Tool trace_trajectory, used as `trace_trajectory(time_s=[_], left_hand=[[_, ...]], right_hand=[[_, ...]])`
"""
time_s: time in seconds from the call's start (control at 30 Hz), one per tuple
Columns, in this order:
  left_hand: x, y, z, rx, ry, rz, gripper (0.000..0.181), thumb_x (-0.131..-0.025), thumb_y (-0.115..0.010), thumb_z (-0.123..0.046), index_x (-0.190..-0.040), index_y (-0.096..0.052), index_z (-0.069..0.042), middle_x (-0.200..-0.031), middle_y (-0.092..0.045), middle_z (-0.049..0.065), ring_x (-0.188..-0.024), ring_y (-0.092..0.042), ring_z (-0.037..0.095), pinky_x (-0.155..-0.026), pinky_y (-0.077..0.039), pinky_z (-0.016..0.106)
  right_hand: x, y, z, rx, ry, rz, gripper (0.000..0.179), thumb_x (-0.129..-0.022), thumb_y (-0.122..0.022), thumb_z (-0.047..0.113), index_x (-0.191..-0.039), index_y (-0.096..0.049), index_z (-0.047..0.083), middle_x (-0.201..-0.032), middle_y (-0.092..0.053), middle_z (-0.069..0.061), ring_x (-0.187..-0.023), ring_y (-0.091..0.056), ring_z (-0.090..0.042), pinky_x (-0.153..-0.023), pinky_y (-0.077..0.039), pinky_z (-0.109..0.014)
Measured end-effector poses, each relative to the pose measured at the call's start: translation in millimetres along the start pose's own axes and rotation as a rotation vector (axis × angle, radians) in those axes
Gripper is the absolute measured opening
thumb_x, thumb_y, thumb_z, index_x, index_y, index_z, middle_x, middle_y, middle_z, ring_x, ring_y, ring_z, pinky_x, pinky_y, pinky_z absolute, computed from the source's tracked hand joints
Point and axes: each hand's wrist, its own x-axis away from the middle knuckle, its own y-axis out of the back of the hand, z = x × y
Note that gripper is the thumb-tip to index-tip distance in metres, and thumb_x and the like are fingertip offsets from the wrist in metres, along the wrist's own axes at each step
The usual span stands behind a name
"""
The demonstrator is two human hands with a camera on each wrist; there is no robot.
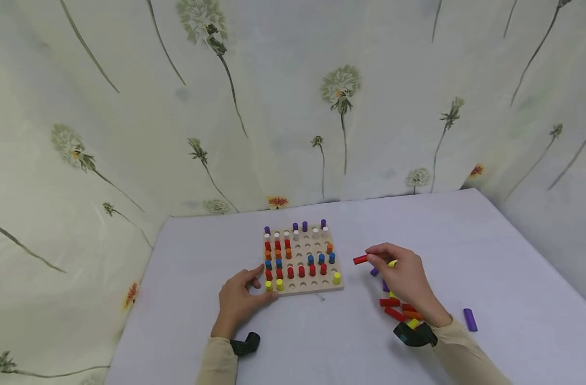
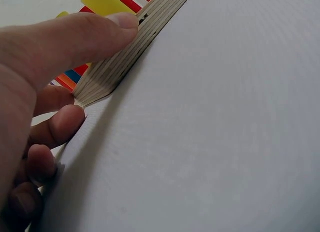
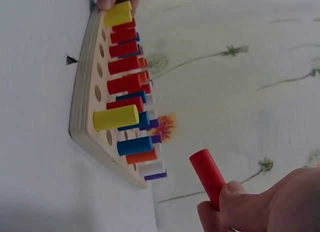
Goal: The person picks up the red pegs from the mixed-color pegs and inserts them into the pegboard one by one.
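A wooden pegboard (image 1: 302, 289) lies on the table, with rows of purple, white, red, orange, blue and yellow pegs standing in some of its holes. My left hand (image 1: 240, 297) grips the board's near left corner. In the left wrist view the thumb (image 2: 112, 35) presses the layered front edge while curled fingers touch the side. My right hand (image 1: 403, 272) pinches a red peg (image 1: 360, 259) between thumb and fingertips, in the air just right of the board. That red peg (image 3: 207, 177) points away from the fingers, tilted, in the right wrist view.
Loose red pegs (image 1: 390, 302), along with orange, yellow and purple ones, lie beneath and beside the right forearm. One purple peg (image 1: 470, 320) lies apart at the right. Flower-printed cloth (image 1: 283, 107) hangs behind the pale table (image 1: 192, 240).
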Motion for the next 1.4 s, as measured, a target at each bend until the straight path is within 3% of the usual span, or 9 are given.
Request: trace_trajectory(time_s=[0.3,0.47,0.57,0.83,1.07,1.4], left_hand=[[0.5,-0.3,-4.7,-0.004,-0.015,0.008,0.076,-0.064,-0.084,-0.061,-0.131,-0.066,-0.031,-0.077,-0.055,-0.014,-0.064,-0.043,0.010,-0.060,-0.031,0.028],[-1.9,1.0,-5.0,-0.015,-0.038,-0.008,0.076,-0.064,-0.084,-0.062,-0.131,-0.065,-0.031,-0.077,-0.055,-0.014,-0.065,-0.043,0.009,-0.061,-0.031,0.028],[-2.7,1.9,-5.3,-0.018,-0.045,-0.012,0.076,-0.064,-0.084,-0.062,-0.131,-0.066,-0.030,-0.077,-0.055,-0.014,-0.066,-0.044,0.009,-0.060,-0.031,0.028],[-2.6,3.0,-5.5,-0.026,-0.038,-0.012,0.076,-0.064,-0.084,-0.062,-0.131,-0.066,-0.030,-0.076,-0.055,-0.013,-0.064,-0.043,0.009,-0.059,-0.030,0.028],[-1.8,1.5,-1.6,-0.031,-0.025,-0.009,0.077,-0.063,-0.084,-0.062,-0.131,-0.066,-0.030,-0.076,-0.055,-0.015,-0.063,-0.042,0.008,-0.058,-0.031,0.026],[-1.4,2.0,0.3,-0.029,-0.037,-0.015,0.077,-0.064,-0.083,-0.064,-0.131,-0.065,-0.031,-0.076,-0.055,-0.015,-0.063,-0.042,0.009,-0.058,-0.030,0.026]], right_hand=[[-21.3,-10.2,10.4,0.051,0.024,-0.002,0.015,-0.091,-0.073,0.020,-0.104,-0.074,0.015,-0.090,-0.071,-0.001,-0.075,-0.056,-0.020,-0.054,-0.045,-0.029],[-33.7,-12.8,15.8,0.079,0.054,-0.011,0.012,-0.090,-0.073,0.018,-0.100,-0.075,0.013,-0.085,-0.072,-0.002,-0.064,-0.052,-0.020,-0.050,-0.041,-0.029],[-40.1,-15.4,17.0,0.107,0.080,-0.034,0.009,-0.089,-0.075,0.018,-0.096,-0.076,0.014,-0.079,-0.071,0.000,-0.058,-0.048,-0.019,-0.049,-0.039,-0.030],[-55.8,-26.7,18.8,0.179,0.154,-0.103,0.010,-0.085,-0.079,0.022,-0.090,-0.079,0.013,-0.066,-0.066,0.002,-0.061,-0.044,-0.020,-0.057,-0.033,-0.034],[-67.1,-39.2,22.1,0.189,0.142,-0.044,0.008,-0.087,-0.076,0.017,-0.093,-0.079,0.012,-0.078,-0.071,-0.001,-0.070,-0.048,-0.021,-0.063,-0.036,-0.034],[-83.0,-56.4,32.8,0.183,0.152,0.017,0.008,-0.088,-0.076,0.018,-0.092,-0.079,0.011,-0.078,-0.072,0.000,-0.073,-0.052,-0.021,-0.065,-0.039,-0.033]])
